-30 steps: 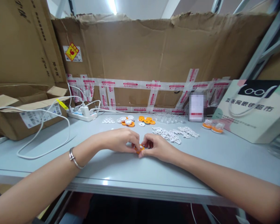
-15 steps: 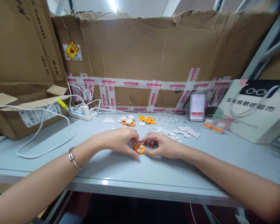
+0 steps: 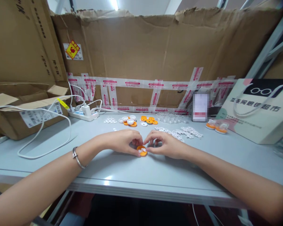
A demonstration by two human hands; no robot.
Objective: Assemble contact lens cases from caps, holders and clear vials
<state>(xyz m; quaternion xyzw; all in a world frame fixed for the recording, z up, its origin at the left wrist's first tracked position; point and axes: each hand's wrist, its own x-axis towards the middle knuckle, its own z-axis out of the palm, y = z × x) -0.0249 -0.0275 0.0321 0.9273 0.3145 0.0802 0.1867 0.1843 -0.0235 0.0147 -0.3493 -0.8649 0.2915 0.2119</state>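
"Holding what, those two hands?"

"One orange disc [image 3: 141, 151]. The person's left hand [image 3: 122, 142] and right hand [image 3: 166, 145] meet over it at the middle of the grey table [image 3: 132, 175], near the front edge."

"Are the fingers apart or closed?"

"Closed. The left thumb and forefinger are pinched on the disc's left edge, and the right fingertips are pressed to its right edge. The disc sits low, at or just above the tabletop; which one cannot be told. Small white inserts [image 3: 142, 150] show in its upper face."

"Anything on the wrists?"

"A metal bracelet [image 3: 76, 157] on the left one."

"And around the hands?"

"Just behind the right hand lies a scatter of white clips [image 3: 179, 131]. Farther back there are loose orange rings [image 3: 148, 120], white caps [image 3: 129, 120] beside them, and a patch of clear parts [image 3: 171, 118]. Two finished orange pieces [image 3: 215, 127] stand well to the right, next to a paper bag [image 3: 257, 110]."

"The left side?"

"A power strip [image 3: 83, 114] with a white cable [image 3: 44, 135] looping across the table, and an open cardboard box [image 3: 25, 113]. A taped cardboard wall [image 3: 155, 47] closes off the back."
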